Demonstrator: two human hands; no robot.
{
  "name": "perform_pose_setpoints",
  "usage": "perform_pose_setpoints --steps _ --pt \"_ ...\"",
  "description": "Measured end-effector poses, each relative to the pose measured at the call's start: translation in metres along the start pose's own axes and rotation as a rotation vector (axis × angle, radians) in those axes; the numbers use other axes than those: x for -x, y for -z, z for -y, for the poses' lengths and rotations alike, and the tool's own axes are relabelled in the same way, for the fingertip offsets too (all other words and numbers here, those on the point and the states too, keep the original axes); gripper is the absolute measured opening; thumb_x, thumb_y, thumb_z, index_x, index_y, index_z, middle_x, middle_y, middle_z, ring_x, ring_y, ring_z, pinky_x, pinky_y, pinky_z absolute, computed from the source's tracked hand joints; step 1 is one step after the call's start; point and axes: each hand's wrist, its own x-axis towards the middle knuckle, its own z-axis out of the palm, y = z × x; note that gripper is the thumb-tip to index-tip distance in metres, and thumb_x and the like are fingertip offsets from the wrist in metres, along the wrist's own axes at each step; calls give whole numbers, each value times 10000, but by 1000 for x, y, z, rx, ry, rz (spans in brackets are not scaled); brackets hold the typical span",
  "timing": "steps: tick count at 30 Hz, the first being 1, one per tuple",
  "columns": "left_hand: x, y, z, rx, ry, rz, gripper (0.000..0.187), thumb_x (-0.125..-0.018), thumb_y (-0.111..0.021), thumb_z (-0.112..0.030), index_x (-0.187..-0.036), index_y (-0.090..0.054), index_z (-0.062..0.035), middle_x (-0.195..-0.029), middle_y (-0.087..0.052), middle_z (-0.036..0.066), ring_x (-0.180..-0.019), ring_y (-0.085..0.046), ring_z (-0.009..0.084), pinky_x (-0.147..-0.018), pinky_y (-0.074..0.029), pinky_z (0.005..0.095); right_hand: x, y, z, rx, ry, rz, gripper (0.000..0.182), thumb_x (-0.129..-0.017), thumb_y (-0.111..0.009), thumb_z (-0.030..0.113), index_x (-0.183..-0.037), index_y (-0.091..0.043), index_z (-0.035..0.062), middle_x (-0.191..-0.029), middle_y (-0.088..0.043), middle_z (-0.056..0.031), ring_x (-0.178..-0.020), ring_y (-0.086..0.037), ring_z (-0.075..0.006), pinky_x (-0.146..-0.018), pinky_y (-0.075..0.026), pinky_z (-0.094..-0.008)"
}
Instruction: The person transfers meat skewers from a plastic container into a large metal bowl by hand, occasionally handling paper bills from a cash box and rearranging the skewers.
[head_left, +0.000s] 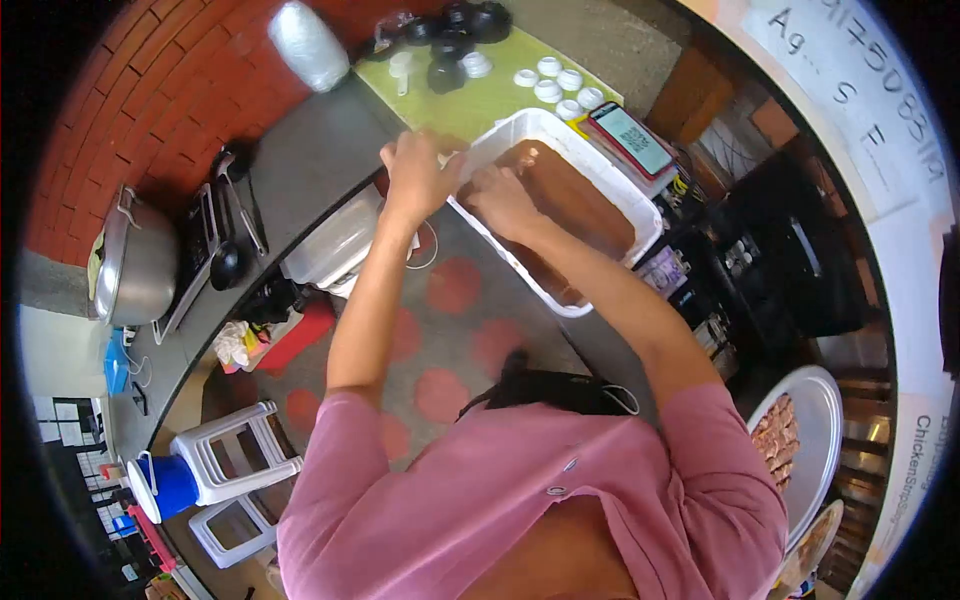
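Observation:
A white rectangular tub [640, 210] holds brown liquid [575, 200] and stands on the dark counter in front of me. My left hand [420, 175] is raised just off the tub's left corner, its fingers curled; something small and pale shows by the fingertips, too blurred to name. Inside the tub's near left end, my right hand [503, 203] is at the surface of the liquid with bent, closed fingers. What those fingers hold, if anything, is hidden. Beyond the tub lie several small white cups or caps [548, 90] on a green mat [510, 65].
Dark round lids or bowls [450, 45] and a white scoop [401, 72] sit on the mat. Right of the tub is a phone [632, 138]. A clear plastic roll or bag [308, 48], ladles [235, 215] and a metal pot [140, 260] stand left. A metal basin [820, 430] holds meat.

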Motion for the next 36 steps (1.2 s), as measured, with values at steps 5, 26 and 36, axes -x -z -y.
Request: perform_pose_setpoints --steps 5,26,36 --pt "-1 9 21 15 61 -46 166 -791 -660 -197 -924 -731 -128 -852 -638 67 -914 -550 244 -868 -302 427 -19 -26 -5 125 156 25 159 -743 -570 147 -782 -705 72 -988 -612 -70 -1053 -503 -230 -864 -375 -372" --pt "-32 -114 7 -460 -67 672 201 -853 -553 -155 -944 -708 -64 -1019 -682 142 -928 -674 286 -752 -545 396 17 138 -25 48 -64 -353 68 -732 -659 131 -769 -614 95 -792 -607 -62 -839 -538 -249 -781 -392 -400" --pt "-36 -118 9 -498 -28 681 220 -795 -612 -125 -981 -698 -43 -1062 -674 136 -980 -657 309 -823 -526 442 47 190 1 23 -182 -381 53 -746 -688 129 -794 -674 113 -743 -642 -54 -814 -553 -243 -762 -393 -385"
